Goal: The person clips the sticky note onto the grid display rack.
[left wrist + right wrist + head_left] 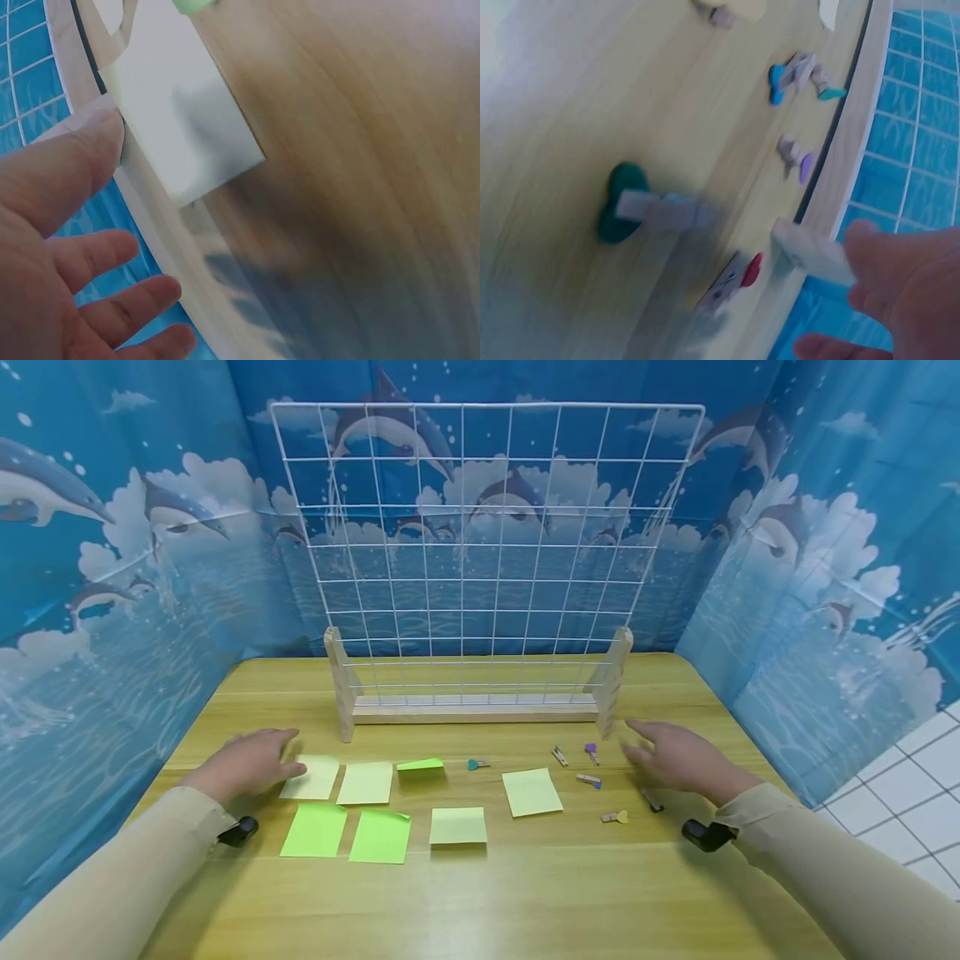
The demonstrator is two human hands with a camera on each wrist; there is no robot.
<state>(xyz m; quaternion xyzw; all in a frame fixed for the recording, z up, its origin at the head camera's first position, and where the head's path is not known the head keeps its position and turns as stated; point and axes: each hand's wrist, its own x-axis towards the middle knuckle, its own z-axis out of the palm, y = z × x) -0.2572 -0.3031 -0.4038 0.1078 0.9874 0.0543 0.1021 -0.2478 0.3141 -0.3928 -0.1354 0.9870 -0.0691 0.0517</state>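
Note:
My left hand (251, 764) hovers at the table's left side, fingers spread and holding nothing. Its thumb overlaps a pale yellow sticky note (315, 778) in the head view; the left wrist view shows that sticky note (187, 112) beside a hand shadow. On the other side, my right hand (686, 762) is extended with nothing in its grasp. Near it lie small wooden clothespins with coloured heart ends: a purple one (592, 753), a blue one (589, 781) and a yellow one (615, 817). The right wrist view also has a green-heart clothespin (660, 210) and a red-heart one (731, 281).
A white wire grid (487, 543) stands upright in a wooden base (480, 710) at the back. Bright green sticky notes (315, 831) and more pale ones (531, 792) lie across the table (487, 910). Blue dolphin-print curtains (135, 568) enclose the back and sides.

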